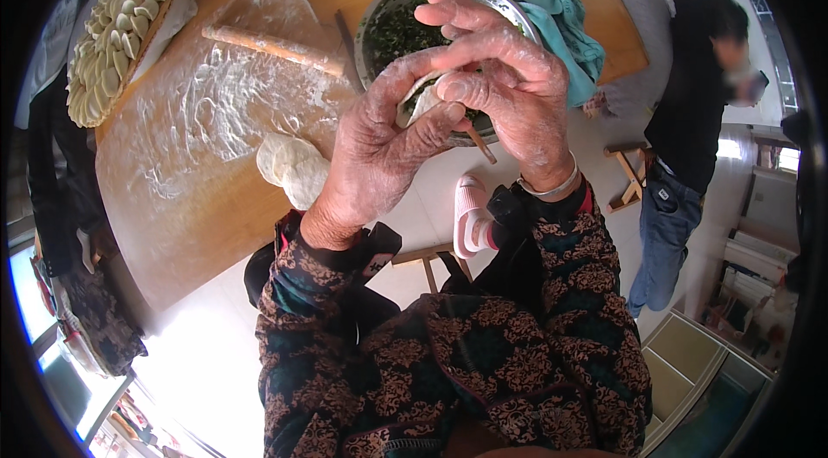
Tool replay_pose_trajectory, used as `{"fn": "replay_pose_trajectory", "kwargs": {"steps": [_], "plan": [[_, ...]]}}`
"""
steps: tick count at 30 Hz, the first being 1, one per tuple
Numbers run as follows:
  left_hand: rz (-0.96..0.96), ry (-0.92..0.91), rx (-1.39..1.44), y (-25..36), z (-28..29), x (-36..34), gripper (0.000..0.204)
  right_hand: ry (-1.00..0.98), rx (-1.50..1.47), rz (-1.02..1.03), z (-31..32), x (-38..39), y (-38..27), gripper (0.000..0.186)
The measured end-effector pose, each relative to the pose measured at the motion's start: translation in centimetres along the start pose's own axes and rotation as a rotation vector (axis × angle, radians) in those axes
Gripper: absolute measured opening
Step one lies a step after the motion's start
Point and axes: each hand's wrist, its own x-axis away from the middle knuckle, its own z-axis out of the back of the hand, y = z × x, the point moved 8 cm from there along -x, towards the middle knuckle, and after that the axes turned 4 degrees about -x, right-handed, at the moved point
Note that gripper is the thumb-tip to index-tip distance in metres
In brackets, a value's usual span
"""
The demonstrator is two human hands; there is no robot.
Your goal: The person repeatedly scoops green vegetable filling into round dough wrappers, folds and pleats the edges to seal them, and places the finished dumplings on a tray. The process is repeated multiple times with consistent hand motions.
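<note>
A pale dumpling [423,104] is pinched between my two flour-dusted hands, above the near rim of a metal bowl. My left hand [384,134] holds it from the left, thumb and index finger curved around it. My right hand [522,96] presses its edge with the thumb, the other fingers raised and bent over it. Chopped green filling [401,18] lies in the steel bowl [366,14] beneath. The end of a thin wooden stick [481,146] shows below my right hand; its other end is hidden. My hands cover much of the dumpling.
Left on the floured table [164,234] lie a rolling pin [276,50] and a lump of dough [293,169]. A tray [155,31] of shaped dumplings stands far left. A teal cloth [556,18] sits right of the bowl. Another person [690,104] stands at right by a wooden stool [630,178].
</note>
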Motion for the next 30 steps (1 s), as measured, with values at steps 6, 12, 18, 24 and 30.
{"fn": "replay_pose_trajectory", "kwargs": {"steps": [6,12,18,24,30], "plan": [[-0.026,-0.013,-0.033,0.2,-0.1,0.0,0.051,-0.006,0.051,-0.006,0.2,-0.1,-0.8,0.02],[-0.049,0.017,-0.065,0.5,0.0,-0.2,0.052,-0.056,0.228,0.138,0.0,-0.4,-1.7,0.014],[-0.043,0.094,0.047,-0.5,0.4,-1.1,0.046,-0.01,0.417,0.243,0.3,-0.2,-1.8,0.008],[-0.06,0.118,0.172,0.1,1.4,-1.4,0.04,0.129,-0.044,0.056,2.3,-0.4,-0.8,0.024],[-0.061,0.113,0.268,0.5,1.7,-1.3,0.046,0.204,0.347,0.171,2.4,0.2,-3.6,0.016]]}}
